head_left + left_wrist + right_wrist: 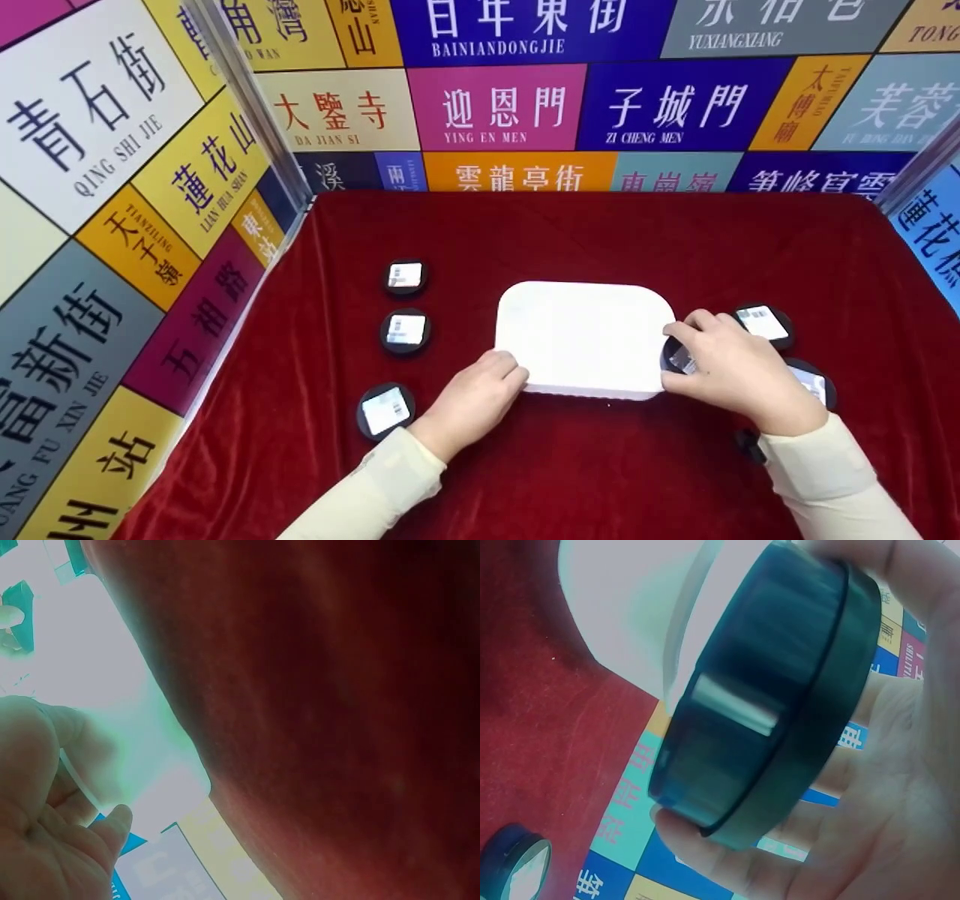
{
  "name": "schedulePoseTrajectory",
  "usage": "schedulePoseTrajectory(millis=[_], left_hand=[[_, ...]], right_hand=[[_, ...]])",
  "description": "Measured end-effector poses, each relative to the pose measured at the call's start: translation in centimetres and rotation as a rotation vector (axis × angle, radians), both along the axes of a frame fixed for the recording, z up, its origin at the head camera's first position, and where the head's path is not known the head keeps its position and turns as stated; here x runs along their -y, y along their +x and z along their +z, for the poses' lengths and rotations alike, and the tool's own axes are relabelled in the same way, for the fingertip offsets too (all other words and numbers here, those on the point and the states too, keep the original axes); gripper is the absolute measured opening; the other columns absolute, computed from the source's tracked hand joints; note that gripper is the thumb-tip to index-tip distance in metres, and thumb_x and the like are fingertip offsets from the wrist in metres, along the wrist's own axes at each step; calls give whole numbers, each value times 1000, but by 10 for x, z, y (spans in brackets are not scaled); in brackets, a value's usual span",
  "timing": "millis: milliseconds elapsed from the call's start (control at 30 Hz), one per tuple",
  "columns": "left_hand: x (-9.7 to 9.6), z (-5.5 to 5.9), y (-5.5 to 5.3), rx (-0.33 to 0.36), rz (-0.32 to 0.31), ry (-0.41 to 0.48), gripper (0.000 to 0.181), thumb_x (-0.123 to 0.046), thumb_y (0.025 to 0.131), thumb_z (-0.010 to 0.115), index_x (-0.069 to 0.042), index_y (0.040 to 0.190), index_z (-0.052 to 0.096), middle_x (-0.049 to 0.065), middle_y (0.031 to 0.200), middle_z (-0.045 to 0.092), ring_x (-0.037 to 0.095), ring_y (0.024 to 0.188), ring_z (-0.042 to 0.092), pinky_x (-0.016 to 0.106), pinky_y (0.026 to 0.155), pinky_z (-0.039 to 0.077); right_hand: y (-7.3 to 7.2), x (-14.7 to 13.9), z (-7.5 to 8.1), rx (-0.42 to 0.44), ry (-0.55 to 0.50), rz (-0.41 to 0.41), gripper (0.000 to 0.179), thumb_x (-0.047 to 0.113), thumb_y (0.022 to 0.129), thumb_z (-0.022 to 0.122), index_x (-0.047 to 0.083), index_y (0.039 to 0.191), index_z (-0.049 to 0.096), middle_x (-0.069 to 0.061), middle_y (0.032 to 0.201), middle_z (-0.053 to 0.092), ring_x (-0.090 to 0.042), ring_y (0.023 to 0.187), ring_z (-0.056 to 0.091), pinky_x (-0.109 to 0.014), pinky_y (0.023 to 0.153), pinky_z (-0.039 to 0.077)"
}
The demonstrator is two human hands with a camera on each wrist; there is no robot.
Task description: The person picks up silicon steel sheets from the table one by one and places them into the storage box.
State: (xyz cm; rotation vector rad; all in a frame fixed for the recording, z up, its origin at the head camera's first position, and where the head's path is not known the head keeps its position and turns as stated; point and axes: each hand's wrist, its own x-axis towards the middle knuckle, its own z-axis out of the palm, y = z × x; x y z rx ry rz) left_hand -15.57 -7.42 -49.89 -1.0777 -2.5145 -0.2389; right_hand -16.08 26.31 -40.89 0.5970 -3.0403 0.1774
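Note:
A white box with rounded corners stands on the red cloth, its pale top facing the head camera. My left hand holds its front left corner; in the left wrist view the fingers curl at its edge. At the box's right side, my right hand grips a round dark jar between thumb and fingers. The jar is tipped on its side against the box's end, and a pale label on its flat face shows partly. The hand hides the rest.
On the left of the red cloth, three black round jars with white labels form a column. Behind my right hand lie two more jars, the nearer one partly covered by the wrist. Printed sign panels wall the table's back and sides.

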Motion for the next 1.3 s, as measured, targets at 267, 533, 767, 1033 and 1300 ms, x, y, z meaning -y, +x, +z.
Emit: schedulePoseTrajectory(millis=[267, 533, 767, 1033, 1300], left_hand=[[0, 0, 0, -24, -7, -4, 11, -13, 101, 58, -13, 91, 62, -2, 90, 57, 15, 90, 57, 24, 80, 52], [1, -1, 0, -28, -10, 7, 12, -14, 101, 57, -13, 90, 61, -1, 89, 56, 16, 88, 56, 24, 79, 51], [1, 2, 0, -11, -2, -6, 12, -13, 102, 57, -13, 91, 61, -2, 90, 57, 15, 90, 56, 24, 81, 51], [2, 0, -1, -25, -3, -9, 10, -13, 101, 57, -13, 92, 62, -2, 91, 58, 15, 90, 57, 24, 81, 51], [2, -1, -1, -6, -13, 6, 12, -15, 103, 55, -13, 94, 62, -2, 92, 58, 15, 92, 57, 24, 82, 51]], right_hand=[[-3, 6, 0, -3, 2, 7, 54, 35, 76, 70, 7, 122, 68, -14, 108, 62, -32, 95, 57, -54, 75, 52], [-7, 10, 1, -2, 8, 23, 54, 35, 76, 70, 7, 122, 68, -14, 108, 62, -33, 94, 57, -52, 74, 52], [-10, 14, 0, 7, 8, 29, 55, 36, 76, 70, 8, 123, 67, -15, 112, 62, -32, 96, 58, -53, 70, 53], [-14, 19, -1, 22, -3, 42, 55, 36, 76, 70, 9, 124, 67, -14, 113, 62, -31, 97, 57, -52, 71, 53], [-17, 21, -4, 6, -1, 58, 54, 36, 75, 71, 9, 121, 68, -14, 112, 63, -32, 98, 58, -51, 69, 53]])
